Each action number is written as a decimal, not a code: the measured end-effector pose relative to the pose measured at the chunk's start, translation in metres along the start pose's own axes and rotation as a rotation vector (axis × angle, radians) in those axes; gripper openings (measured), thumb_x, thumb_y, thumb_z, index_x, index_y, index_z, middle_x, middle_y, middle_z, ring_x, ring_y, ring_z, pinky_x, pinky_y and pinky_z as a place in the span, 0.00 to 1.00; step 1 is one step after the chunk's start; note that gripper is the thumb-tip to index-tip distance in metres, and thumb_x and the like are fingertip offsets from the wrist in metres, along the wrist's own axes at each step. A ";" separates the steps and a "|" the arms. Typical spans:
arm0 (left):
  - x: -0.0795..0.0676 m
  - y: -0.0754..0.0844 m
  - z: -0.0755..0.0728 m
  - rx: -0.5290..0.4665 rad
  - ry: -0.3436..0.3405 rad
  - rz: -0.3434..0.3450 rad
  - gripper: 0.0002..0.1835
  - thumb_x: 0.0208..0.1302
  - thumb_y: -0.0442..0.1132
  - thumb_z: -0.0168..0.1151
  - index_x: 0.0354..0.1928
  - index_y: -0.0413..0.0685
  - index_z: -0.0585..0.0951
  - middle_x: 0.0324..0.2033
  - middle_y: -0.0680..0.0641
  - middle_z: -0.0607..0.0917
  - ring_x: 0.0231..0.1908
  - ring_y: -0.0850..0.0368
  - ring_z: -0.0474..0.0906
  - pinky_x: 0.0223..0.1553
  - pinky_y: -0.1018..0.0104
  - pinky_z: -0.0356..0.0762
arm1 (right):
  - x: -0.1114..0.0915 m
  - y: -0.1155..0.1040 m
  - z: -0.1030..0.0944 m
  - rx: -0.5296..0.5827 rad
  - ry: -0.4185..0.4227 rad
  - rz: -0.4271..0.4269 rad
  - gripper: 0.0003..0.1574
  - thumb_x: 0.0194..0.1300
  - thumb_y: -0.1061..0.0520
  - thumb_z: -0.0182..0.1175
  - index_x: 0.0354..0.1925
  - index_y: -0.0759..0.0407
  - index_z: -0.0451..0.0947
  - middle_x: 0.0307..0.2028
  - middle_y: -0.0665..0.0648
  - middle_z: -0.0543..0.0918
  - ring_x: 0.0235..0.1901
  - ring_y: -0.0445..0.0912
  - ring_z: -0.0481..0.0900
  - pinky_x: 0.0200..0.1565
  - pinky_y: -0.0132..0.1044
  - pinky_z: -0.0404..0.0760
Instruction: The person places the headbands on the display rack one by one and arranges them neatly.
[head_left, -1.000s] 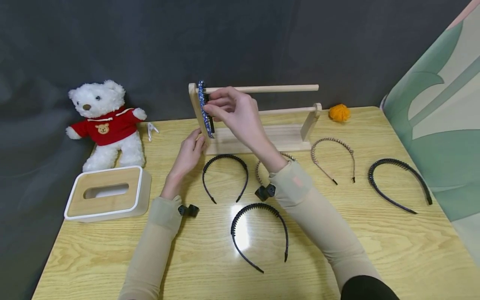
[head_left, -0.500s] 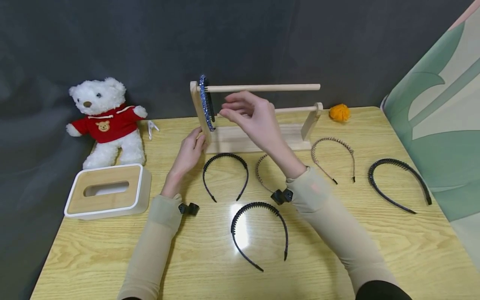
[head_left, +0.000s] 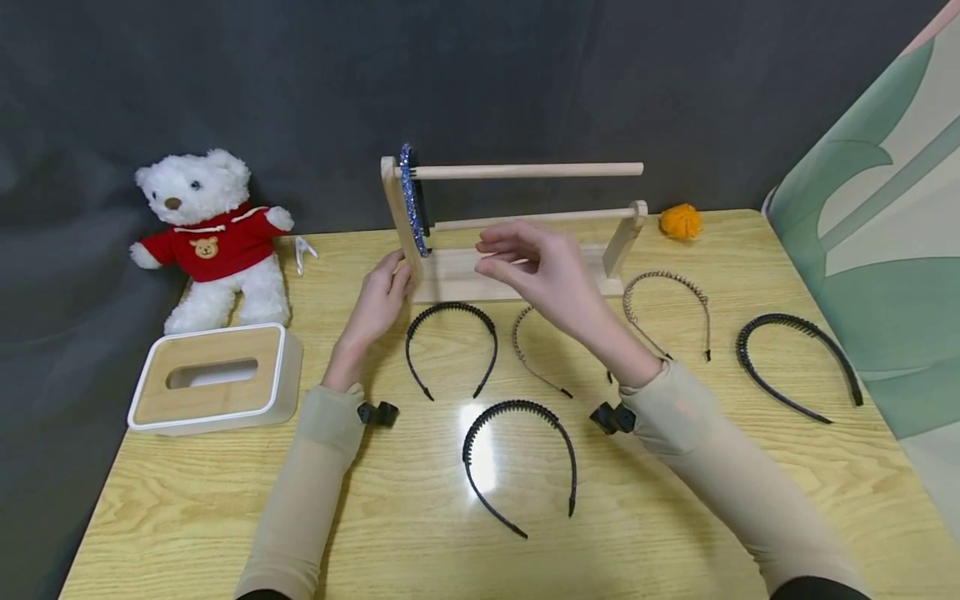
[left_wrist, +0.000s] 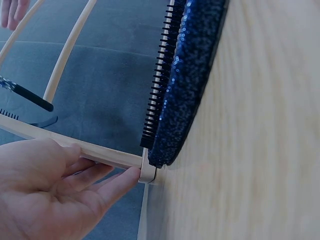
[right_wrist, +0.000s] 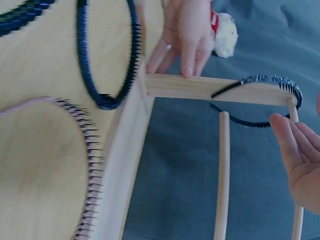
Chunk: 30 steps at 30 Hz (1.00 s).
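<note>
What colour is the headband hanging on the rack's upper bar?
The headband is glittery blue; the head view shows its colour best.

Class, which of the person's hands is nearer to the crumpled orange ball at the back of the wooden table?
Right. The right hand hovers left of the orange ball, in front of the pale wooden rack; the left hand is farther left, touching the rack's left end.

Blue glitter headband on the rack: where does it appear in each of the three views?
Head: blue glitter headband hangs on the upper rod, left of centre, upper half.
Left wrist: headband at the left edge, partly cut off.
Right wrist: headband at upper right.
Shared landmark: the left hand, touching the rack's post; left of centre, lower left and top centre respectively.
</note>
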<state>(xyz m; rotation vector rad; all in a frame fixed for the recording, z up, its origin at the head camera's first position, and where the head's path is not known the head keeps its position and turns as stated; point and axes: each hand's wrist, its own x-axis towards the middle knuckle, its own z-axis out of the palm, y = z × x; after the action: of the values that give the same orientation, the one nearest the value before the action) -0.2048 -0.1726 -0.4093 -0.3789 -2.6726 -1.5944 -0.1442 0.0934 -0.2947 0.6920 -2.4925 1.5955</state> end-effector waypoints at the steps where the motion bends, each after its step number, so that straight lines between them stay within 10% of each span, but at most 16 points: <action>1: 0.000 0.000 0.000 0.003 0.002 0.000 0.24 0.88 0.34 0.44 0.77 0.29 0.66 0.63 0.26 0.79 0.57 0.33 0.84 0.61 0.49 0.87 | -0.003 0.001 0.000 -0.008 -0.014 0.004 0.21 0.71 0.61 0.73 0.58 0.68 0.84 0.53 0.62 0.90 0.48 0.50 0.90 0.50 0.36 0.91; 30: 0.001 0.001 0.000 -0.025 -0.005 -0.017 0.24 0.88 0.33 0.44 0.78 0.29 0.65 0.68 0.26 0.75 0.60 0.32 0.82 0.62 0.52 0.86 | -0.090 0.049 0.005 -0.132 -0.258 0.104 0.23 0.66 0.62 0.76 0.56 0.71 0.85 0.49 0.67 0.90 0.44 0.52 0.91 0.48 0.37 0.92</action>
<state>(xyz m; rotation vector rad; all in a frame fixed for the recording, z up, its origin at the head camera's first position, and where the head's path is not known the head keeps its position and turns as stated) -0.2053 -0.1722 -0.4086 -0.3621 -2.6693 -1.6343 -0.0843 0.1350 -0.3669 0.8085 -2.8312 1.4364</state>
